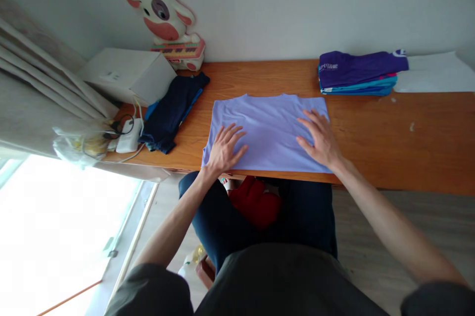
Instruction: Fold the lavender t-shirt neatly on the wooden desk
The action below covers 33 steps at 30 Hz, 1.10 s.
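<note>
Both hands are lying flat on a lavender cotton T-shirt (269, 130) that is spread, partly folded, at the near edge of a long orange-brown wooden table (408, 147), directly in front of the seated person. The left hand (224, 150) is pressing palm down on the shirt's lower left corner, fingers spread. The right hand (321, 140) is resting palm down on the shirt's right side, its fingers also fanned out and gripping nothing.

Pale lettering is showing on the top piece of a folded stack of purple and teal garments (358, 74) sitting at the far right of the table, but it is too small to read. Just beside the stack a flat white sheet (434, 73) is lying against the wall.

To the left of the shirt, close but apart from it, a crumpled navy blue garment with a blue edge (172, 110) is lying. Behind that a white cardboard box (126, 76) is standing, and a pink and white cow-shaped toy keyboard (166, 21) is leaning against the wall. A white charger with cables (128, 136) is sitting at the table's left end, next to a clear plastic bag (79, 145) and a beige curtain (33, 78).
</note>
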Available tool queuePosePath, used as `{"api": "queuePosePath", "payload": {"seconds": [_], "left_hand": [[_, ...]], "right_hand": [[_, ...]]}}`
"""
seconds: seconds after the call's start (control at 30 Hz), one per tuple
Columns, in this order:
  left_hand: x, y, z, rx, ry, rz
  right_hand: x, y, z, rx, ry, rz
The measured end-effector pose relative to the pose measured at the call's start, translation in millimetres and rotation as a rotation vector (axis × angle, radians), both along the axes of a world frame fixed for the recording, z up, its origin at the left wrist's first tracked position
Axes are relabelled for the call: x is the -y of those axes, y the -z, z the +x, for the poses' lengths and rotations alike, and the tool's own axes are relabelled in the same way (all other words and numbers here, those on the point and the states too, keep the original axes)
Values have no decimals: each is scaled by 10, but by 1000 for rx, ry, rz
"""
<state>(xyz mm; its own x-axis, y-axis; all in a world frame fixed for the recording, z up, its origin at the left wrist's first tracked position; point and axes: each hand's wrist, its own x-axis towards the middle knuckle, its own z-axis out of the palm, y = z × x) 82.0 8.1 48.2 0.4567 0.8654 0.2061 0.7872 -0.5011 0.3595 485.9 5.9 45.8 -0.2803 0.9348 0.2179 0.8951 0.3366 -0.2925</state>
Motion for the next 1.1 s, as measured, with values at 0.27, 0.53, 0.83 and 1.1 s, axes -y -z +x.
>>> {"api": "queuePosePath", "payload": {"seconds": [0.27,0.53,0.83,1.1], "left_hand": [[727,181,-447,-250,21,-139],[845,246,-938,-125,50,-100],[1295,138,-1173,55,-79,-84],[375,-331,-859,217,-411,-46]], "right_hand": [[1117,371,223,126,-144,-107],[1482,490,738,-38,-169,13],[1812,376,1175,-238,-203,14],[726,-36,1226,-393,272,-16]]}}
